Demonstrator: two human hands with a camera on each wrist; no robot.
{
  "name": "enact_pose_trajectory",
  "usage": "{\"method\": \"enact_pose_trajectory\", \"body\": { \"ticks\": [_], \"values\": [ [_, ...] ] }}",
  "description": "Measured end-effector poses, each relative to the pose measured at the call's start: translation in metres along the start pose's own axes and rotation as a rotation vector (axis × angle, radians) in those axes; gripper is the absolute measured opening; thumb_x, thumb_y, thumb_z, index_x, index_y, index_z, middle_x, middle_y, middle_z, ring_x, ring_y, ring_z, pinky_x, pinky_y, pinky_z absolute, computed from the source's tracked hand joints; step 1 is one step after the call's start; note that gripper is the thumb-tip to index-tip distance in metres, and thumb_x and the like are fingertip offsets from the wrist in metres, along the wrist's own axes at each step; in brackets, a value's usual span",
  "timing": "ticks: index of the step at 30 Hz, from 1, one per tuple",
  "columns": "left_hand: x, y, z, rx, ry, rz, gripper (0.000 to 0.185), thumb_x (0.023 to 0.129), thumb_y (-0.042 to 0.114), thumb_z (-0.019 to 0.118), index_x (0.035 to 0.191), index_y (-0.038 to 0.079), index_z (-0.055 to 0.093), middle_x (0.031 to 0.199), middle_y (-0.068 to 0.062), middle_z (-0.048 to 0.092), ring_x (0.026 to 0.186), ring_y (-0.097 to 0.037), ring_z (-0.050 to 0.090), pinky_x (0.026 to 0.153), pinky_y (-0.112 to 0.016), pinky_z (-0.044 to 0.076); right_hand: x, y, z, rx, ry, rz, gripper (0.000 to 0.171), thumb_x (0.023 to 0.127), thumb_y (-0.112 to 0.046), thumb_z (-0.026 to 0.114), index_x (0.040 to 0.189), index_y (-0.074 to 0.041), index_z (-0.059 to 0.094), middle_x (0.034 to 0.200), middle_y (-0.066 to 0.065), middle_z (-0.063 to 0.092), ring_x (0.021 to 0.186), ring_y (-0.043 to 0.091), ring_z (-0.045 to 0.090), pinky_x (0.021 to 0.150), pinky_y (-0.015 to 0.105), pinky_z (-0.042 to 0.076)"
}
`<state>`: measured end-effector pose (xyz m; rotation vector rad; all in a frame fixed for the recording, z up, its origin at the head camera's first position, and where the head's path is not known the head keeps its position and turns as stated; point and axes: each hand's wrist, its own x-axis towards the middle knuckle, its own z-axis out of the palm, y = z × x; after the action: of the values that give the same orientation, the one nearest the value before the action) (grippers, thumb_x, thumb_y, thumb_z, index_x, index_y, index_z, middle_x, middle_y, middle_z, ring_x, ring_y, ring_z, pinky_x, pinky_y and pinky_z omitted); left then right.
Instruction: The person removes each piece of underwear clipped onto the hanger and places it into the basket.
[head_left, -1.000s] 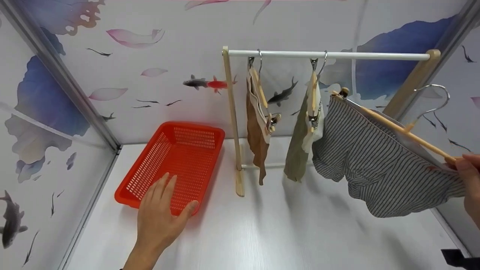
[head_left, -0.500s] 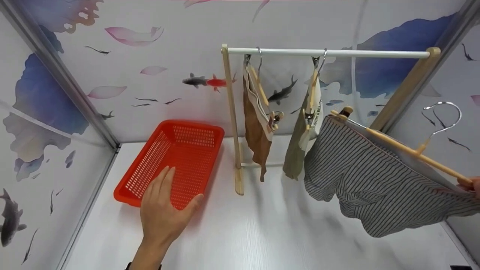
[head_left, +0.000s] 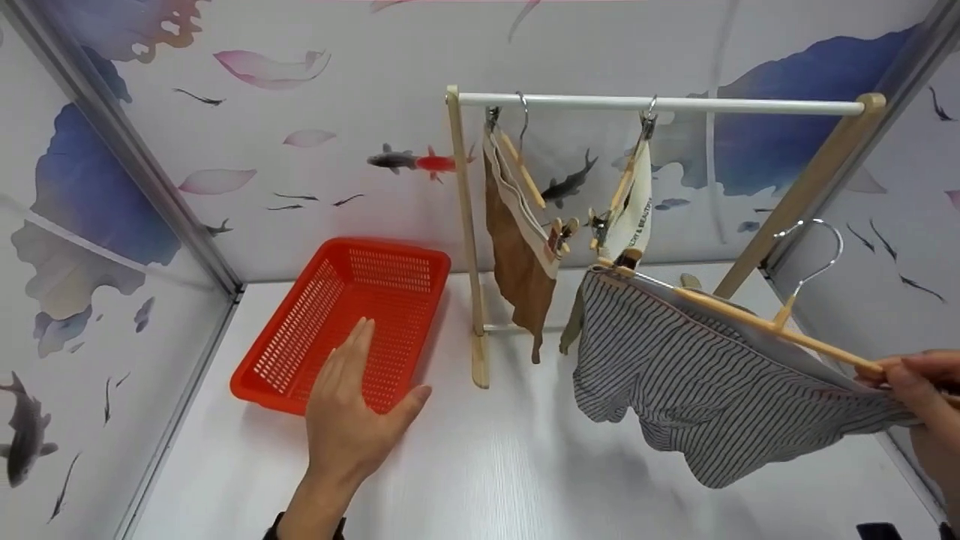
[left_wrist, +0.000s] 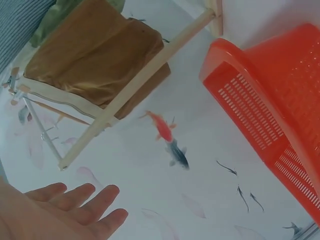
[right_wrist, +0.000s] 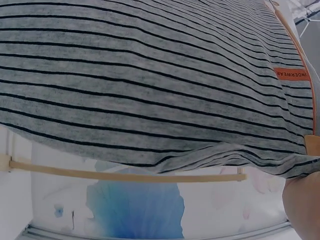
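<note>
While off the rack, striped shorts pinched via wooden hanger by right hand; left hand flat, released, steadying red basket beside that rack.

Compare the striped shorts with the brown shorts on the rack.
The striped shorts are grey with dark stripes; the brown shorts are plain. The striped pair's hanger is off the rail, tilted, pinched by the right hand; the brown pair hangs from the rail, untouched. Both are clipped to wooden hangers.
</note>
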<state>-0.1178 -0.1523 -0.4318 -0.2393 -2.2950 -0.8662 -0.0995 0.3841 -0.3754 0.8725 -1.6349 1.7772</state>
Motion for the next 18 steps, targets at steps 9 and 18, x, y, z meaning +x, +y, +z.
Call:
{"method": "enact_pose_trajectory", "body": {
  "ticks": [9, 18],
  "values": [
    [0.008, 0.011, 0.002, -0.013, 0.025, 0.053, 0.09, 0.077, 0.047, 0.086, 0.15, 0.005, 0.055, 0.152, -0.01, 0.058, 0.136, -0.033, 0.057, 0.108, -0.062, 0.046, 0.008, 0.011, 0.033, 0.306, -0.021, -0.019, 0.011, 0.092, 0.027, 0.057, 0.095, 0.034, 0.05, 0.098, 0.03, 0.074, 0.086, 0.028, 0.078, 0.079, 0.028, 0.062],
    [0.011, 0.026, 0.004, -0.101, -0.017, 0.094, 0.091, 0.079, 0.049, 0.083, 0.153, 0.005, 0.052, 0.155, -0.01, 0.054, 0.14, -0.034, 0.054, 0.115, -0.062, 0.038, 0.007, 0.015, 0.051, 0.149, 0.031, 0.03, 0.009, 0.086, 0.033, 0.059, 0.092, 0.035, 0.054, 0.093, 0.026, 0.074, 0.079, 0.025, 0.078, 0.071, 0.028, 0.062]
  ]
}}
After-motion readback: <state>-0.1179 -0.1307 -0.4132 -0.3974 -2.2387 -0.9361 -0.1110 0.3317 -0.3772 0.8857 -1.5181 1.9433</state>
